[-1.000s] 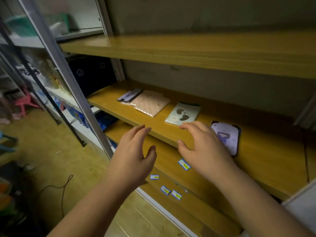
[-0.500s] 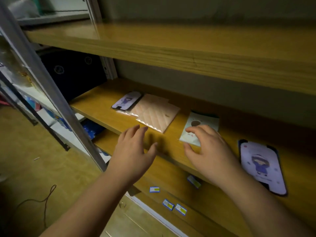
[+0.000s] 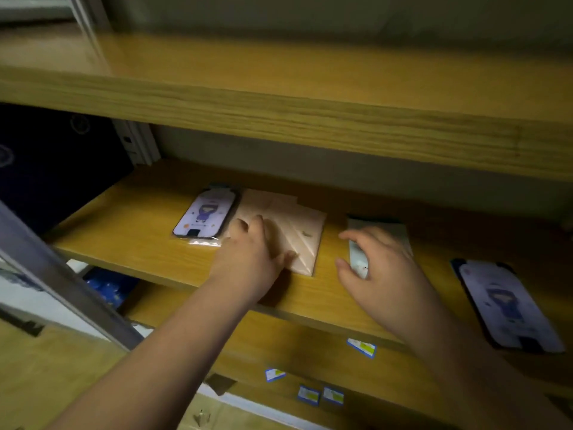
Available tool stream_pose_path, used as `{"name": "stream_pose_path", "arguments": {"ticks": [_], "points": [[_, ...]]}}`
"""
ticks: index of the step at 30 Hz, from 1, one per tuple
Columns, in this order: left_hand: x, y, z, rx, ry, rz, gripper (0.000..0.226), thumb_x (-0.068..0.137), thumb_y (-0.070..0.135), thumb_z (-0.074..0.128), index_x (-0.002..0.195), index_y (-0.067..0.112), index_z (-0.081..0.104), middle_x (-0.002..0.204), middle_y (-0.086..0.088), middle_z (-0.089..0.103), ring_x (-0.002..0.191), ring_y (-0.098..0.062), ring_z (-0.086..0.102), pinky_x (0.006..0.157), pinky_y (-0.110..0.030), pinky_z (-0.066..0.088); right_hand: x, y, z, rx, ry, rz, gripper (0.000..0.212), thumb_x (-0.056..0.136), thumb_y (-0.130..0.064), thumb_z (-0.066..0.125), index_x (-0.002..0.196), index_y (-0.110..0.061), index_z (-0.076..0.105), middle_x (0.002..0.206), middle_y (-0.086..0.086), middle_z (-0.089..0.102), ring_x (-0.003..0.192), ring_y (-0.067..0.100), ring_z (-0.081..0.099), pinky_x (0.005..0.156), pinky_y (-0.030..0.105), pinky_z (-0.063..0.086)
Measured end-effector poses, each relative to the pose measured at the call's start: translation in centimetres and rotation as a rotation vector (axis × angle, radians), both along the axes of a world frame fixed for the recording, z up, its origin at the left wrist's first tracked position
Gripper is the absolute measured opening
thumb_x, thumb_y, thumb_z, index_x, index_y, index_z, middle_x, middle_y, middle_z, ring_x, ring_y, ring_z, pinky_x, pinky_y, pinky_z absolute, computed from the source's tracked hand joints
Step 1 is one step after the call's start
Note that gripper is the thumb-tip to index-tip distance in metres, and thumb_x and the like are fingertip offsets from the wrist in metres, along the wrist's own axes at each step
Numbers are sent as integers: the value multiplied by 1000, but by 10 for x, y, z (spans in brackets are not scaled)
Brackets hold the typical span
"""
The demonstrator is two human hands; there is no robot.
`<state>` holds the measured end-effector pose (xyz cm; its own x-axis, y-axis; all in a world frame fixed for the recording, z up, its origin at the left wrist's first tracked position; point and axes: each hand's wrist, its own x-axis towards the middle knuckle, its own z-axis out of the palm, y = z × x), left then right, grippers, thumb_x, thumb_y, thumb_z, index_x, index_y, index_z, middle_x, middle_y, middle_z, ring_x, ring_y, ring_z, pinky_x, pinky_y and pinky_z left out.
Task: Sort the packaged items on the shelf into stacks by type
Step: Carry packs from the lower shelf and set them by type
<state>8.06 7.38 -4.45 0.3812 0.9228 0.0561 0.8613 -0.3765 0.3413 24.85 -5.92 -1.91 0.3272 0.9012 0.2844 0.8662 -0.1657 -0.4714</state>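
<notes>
Your left hand (image 3: 251,259) lies flat, fingers spread, on the pale pink quilted packet (image 3: 291,231). Your right hand (image 3: 381,268) curls around the white card packet (image 3: 359,259), at 3 o'clock from the pink one; it looks like a light hold, but I cannot tell for sure. At 9 o'clock from your left hand, a purple cartoon phone-case packet (image 3: 206,217) touches the pink packet's edge. A second purple cartoon packet (image 3: 508,305) sits well apart at 4 o'clock from your right hand. All lie on the wooden shelf (image 3: 130,225). The sorting looks barely begun: the two purple ones still need stacking together.
</notes>
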Motion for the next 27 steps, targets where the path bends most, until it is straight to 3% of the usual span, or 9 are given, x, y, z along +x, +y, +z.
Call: {"name": "stream_pose_path", "arguments": {"ticks": [3,5,7,10,13,16,18,23,27], "points": [[-8,13,2,-158,-199,6,104,72,66,73,151,19,24,148,-16,33,131,-38,45,100,-42,42,-3,2,-1,3,-8,-49,41,90,-35,63,130,-26,59,129,-5,58,118,13,49,97,31,41],[-14,20,5,-215,-305,7,104,72,60,77,152,18,26,152,-12,39,135,-33,43,98,-39,40,-3,0,-3,3,-18,-75,41,91,-35,62,130,-25,60,128,-5,59,117,14,50,94,29,40],[-20,26,6,-278,-413,1,87,79,52,76,148,20,35,147,-6,50,129,-28,50,91,-33,41,0,-2,-5,-10,-29,-112,42,91,-36,61,131,-25,59,128,-4,59,117,14,50,92,26,37],[-32,25,6,-351,-597,-37,46,91,35,69,131,34,46,116,8,63,97,-13,64,72,-22,50,9,-10,-10,-106,-43,-183,47,90,-44,59,134,-26,55,128,-3,58,115,15,50,92,28,40],[-36,20,5,-444,-790,-54,46,95,23,64,136,33,46,109,13,59,98,-14,64,79,-31,57,20,-20,-15,-264,-61,-339,61,88,-63,50,134,-24,50,126,4,57,115,22,50,93,39,46],[-34,11,4,-571,-1003,-63,28,98,14,60,112,36,54,106,10,66,82,-8,72,62,-23,57,24,-21,-19,-375,-91,-452,80,84,-78,40,136,-17,46,129,11,58,118,28,53,96,42,47],[-32,6,4,-645,-1082,-75,28,98,11,59,101,38,56,103,8,70,82,-6,73,61,-22,58,20,-17,-19,-413,-119,-463,88,81,-84,36,135,-16,46,130,11,59,118,29,54,96,41,47],[-29,2,5,-686,-1144,-111,26,98,12,58,106,36,60,98,9,77,89,-14,75,68,-31,58,5,0,-15,-493,-154,-509,102,76,-87,39,147,-15,29,137,18,53,121,33,51,94,43,48],[-27,1,6,-684,-1249,-82,26,98,11,57,119,28,59,105,2,77,92,-17,74,68,-31,58,7,3,-13,-448,-100,-540,97,71,-81,55,138,-14,37,132,17,54,119,33,51,94,44,48]]}}
